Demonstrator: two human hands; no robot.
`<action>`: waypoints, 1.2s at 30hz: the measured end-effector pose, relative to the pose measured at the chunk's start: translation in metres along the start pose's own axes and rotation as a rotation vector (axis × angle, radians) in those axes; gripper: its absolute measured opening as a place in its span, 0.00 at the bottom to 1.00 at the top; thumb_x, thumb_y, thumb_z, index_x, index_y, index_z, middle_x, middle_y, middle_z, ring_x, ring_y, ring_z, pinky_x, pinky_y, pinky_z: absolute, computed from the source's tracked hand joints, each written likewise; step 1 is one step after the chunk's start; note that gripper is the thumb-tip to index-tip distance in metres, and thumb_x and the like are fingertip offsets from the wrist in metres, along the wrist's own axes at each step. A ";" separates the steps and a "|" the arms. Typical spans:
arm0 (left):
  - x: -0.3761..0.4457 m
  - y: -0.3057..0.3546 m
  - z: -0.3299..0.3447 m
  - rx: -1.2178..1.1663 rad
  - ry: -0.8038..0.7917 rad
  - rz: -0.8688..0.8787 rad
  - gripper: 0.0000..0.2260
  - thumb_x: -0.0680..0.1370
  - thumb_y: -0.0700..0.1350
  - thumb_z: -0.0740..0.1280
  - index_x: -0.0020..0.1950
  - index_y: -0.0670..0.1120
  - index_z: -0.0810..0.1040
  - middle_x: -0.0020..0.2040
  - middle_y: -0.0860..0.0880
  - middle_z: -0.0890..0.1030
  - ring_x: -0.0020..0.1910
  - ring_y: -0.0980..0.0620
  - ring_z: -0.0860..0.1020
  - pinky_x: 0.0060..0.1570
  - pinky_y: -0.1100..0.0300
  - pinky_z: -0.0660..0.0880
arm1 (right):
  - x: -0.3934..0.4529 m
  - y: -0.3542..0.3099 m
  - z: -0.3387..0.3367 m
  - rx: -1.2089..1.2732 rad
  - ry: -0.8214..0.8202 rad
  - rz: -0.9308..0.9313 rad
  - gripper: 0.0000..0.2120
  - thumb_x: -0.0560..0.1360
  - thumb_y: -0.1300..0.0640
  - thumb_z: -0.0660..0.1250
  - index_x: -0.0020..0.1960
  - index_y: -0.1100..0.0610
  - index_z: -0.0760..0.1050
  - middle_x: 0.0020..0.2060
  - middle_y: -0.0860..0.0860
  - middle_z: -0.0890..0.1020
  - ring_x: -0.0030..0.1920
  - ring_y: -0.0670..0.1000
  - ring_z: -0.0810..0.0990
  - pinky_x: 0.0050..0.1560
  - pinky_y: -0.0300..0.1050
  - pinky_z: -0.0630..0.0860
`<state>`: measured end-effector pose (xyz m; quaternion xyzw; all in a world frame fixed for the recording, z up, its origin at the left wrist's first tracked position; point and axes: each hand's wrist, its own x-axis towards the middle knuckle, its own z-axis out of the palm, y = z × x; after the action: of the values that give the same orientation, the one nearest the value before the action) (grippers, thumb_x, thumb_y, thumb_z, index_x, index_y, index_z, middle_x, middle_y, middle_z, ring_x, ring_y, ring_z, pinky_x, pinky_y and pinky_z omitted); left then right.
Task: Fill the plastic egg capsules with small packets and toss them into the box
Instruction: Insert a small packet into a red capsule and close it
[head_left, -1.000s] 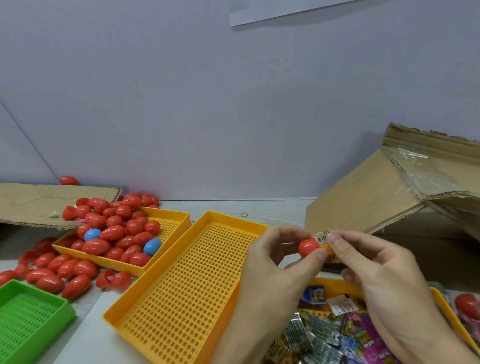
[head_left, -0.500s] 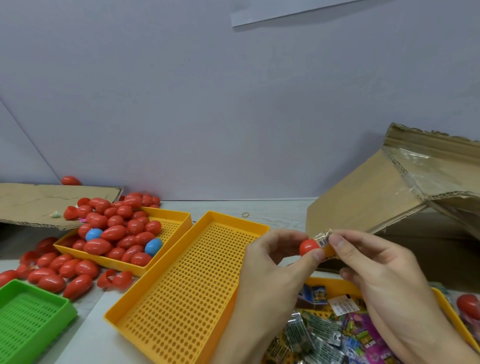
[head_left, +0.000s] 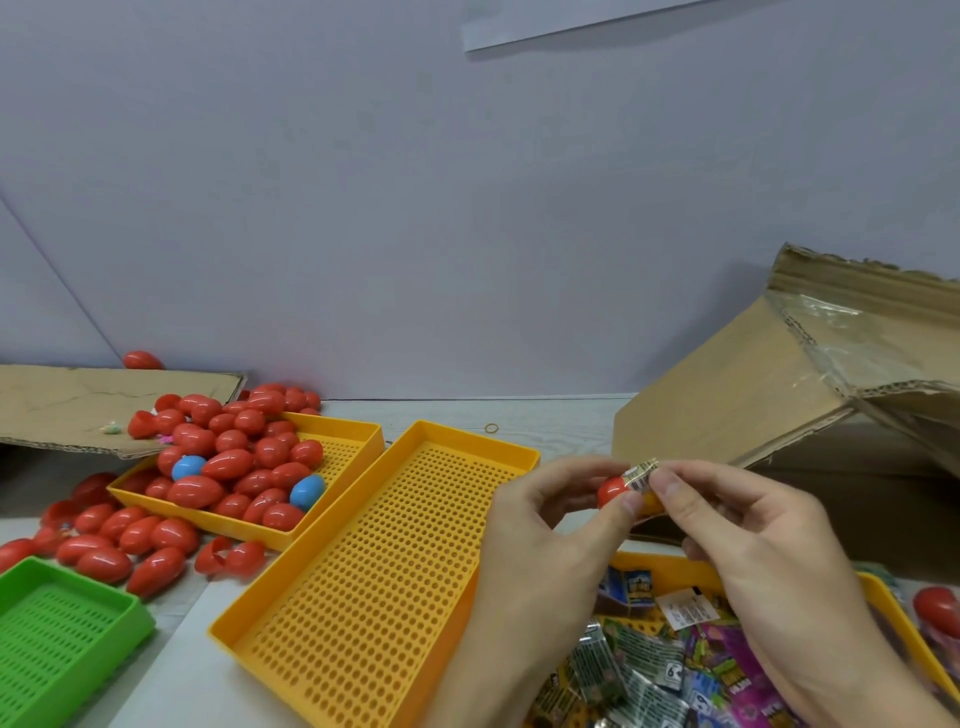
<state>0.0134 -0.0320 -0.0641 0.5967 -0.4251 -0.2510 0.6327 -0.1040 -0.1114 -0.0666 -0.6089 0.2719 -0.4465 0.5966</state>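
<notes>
At the far left a green perforated tray (head_left: 57, 631) is seen on the desk (head_left: 550, 415), with loose red egg capsules (head_left: 119, 540) scattered just beside it. Behind these, a yellow tray (head_left: 358, 434) is heaped with more glossy red eggs, and two blue eggs (head_left: 307, 491) are lodged among them. A flat sheet of cardboard (head_left: 67, 405) is laid at the back left. A second, longer yellow perforated tray (head_left: 363, 587) is placed at an angle in the middle.

To the right of it, a small red capsule half (head_left: 612, 491) is pinched between the thumb and fingers of the left hand (head_left: 540, 545); it is smooth, shiny and rounded. A small packet (head_left: 641, 474), silvery with fine print and a barcode-like edge, is gripped by the fingertips of the right hand (head_left: 753, 561) and is held against the capsule's open side. A yellow-orange piece is partly visible below the packet; what it is cannot be told.

Beneath the hands, a third yellow tray (head_left: 878, 603) is filled with colourful small packets (head_left: 644, 670). Behind the right hand an open cardboard box (head_left: 737, 400) is seen, with its flap raised.
</notes>
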 end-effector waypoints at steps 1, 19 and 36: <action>0.000 0.000 0.001 0.001 -0.002 0.004 0.06 0.74 0.43 0.75 0.49 0.53 0.85 0.46 0.53 0.86 0.50 0.55 0.84 0.53 0.58 0.80 | 0.000 0.000 0.000 -0.033 -0.002 -0.015 0.08 0.63 0.45 0.70 0.41 0.38 0.84 0.36 0.47 0.86 0.34 0.38 0.81 0.34 0.30 0.75; 0.002 -0.003 0.010 -0.104 0.077 -0.044 0.03 0.76 0.43 0.73 0.46 0.45 0.82 0.42 0.46 0.85 0.43 0.52 0.84 0.45 0.56 0.80 | -0.004 0.011 0.008 -0.807 0.122 -0.367 0.22 0.63 0.56 0.79 0.56 0.55 0.82 0.47 0.44 0.75 0.48 0.48 0.74 0.44 0.36 0.69; 0.002 0.001 0.011 -0.192 0.100 -0.106 0.06 0.78 0.46 0.70 0.48 0.44 0.77 0.44 0.41 0.85 0.47 0.40 0.84 0.48 0.36 0.78 | -0.005 0.014 0.009 -0.617 0.120 -0.439 0.19 0.62 0.53 0.80 0.53 0.49 0.84 0.47 0.38 0.78 0.46 0.33 0.75 0.43 0.20 0.67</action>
<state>0.0047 -0.0395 -0.0637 0.5666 -0.3349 -0.2938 0.6932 -0.0959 -0.1048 -0.0798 -0.7764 0.2911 -0.4957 0.2582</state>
